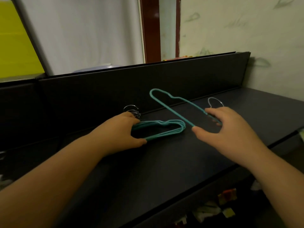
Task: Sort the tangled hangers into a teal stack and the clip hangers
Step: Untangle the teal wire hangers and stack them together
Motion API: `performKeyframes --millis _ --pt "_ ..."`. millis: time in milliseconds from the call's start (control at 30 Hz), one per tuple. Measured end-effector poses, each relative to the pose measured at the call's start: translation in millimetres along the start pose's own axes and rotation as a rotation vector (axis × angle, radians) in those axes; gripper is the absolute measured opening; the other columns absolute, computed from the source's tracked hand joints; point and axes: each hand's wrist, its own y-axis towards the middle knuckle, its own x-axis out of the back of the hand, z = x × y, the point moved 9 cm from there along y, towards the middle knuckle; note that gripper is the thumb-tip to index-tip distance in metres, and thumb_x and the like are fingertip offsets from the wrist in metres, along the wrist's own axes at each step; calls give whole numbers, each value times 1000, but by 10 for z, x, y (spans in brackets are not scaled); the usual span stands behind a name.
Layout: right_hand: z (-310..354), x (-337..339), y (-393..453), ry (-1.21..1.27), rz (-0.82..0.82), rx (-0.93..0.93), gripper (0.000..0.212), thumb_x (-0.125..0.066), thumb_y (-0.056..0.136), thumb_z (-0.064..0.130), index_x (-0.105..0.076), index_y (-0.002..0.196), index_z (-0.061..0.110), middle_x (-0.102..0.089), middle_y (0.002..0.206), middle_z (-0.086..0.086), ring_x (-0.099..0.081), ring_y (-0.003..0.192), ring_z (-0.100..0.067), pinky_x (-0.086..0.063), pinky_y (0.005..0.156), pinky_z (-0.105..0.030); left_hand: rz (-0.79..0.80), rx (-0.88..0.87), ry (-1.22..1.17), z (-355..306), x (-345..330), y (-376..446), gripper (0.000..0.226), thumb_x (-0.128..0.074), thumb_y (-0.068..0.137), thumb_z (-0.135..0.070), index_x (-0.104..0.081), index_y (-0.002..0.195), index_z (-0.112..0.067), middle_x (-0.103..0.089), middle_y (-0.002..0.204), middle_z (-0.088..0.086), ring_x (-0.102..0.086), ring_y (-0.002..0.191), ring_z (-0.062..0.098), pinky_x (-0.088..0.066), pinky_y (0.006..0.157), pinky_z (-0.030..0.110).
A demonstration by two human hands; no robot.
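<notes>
The right hand (pixel 228 127) is pinching a single teal hanger (pixel 171 106) between thumb and fingers, gripping it close to its metal hook (pixel 215 102). That hanger is tilting up off the dark counter (pixel 164 162), its far end lifting toward the low black back panel (pixel 115 86). The left hand (pixel 120 130) is curling around the left end of a stack of teal hangers (pixel 164 130), thumb on the near wire and fingers over the far side. The stack is lying flat on the counter, just left of the single hanger, with its bunch of metal hooks (pixel 132 111) showing past the fingers. The two hands are sitting apart, with the stack's rounded right end between them.
</notes>
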Motion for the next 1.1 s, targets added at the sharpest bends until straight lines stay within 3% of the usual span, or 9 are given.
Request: performKeyframes --millis 67,333,567,767,867,1100 --pt "50 -62 70 1 46 49 88 -62 68 69 -50 142 22 -48 124 14 -47 119 -7 -44 99 -31 10 15 -13 9 -16 37 73 -66 76 -60 -47 139 -28 -47 132 -11 -51 108 5 -50 92 27" --pt "207 -218 243 41 148 211 86 -63 70 69 -46 144 27 -47 121 19 -44 117 -2 -43 96 -27 11 93 -63 -47 -52 58 69 -63 77 -63 -48 137 -32 -47 129 -14 -52 104 4 -51 89 28" --pt "216 -318 340 43 221 289 86 -64 73 65 -41 147 28 -45 127 19 -38 121 0 -36 92 -22 8 176 -55 -5 -51 -47 88 -62 73 -70 -33 147 -34 -34 151 -12 -42 129 9 -39 104 29" --pt "497 -553 512 3 316 409 86 -67 76 64 -39 149 26 -44 139 13 -39 128 -6 -39 102 -27 -131 398 -101 454 123 -730 59 -63 84 -48 -46 138 -31 -48 136 -10 -53 112 7 -48 95 31" --pt "752 -756 600 -54 416 482 86 -69 76 62 -40 149 25 -45 142 8 -41 130 -12 -39 105 -32 -160 533 -78 749 177 -1093 55 -63 85 -43 -51 136 -26 -53 132 -5 -55 112 13 -48 96 35" --pt "1219 -1197 621 -105 581 603 71 -70 78 59 -51 139 29 -53 123 10 -54 108 -8 -51 92 -33 -194 640 -72 970 216 -1474 48 -58 89 -42 -53 135 -29 -52 137 -5 -52 120 17 -43 101 35"
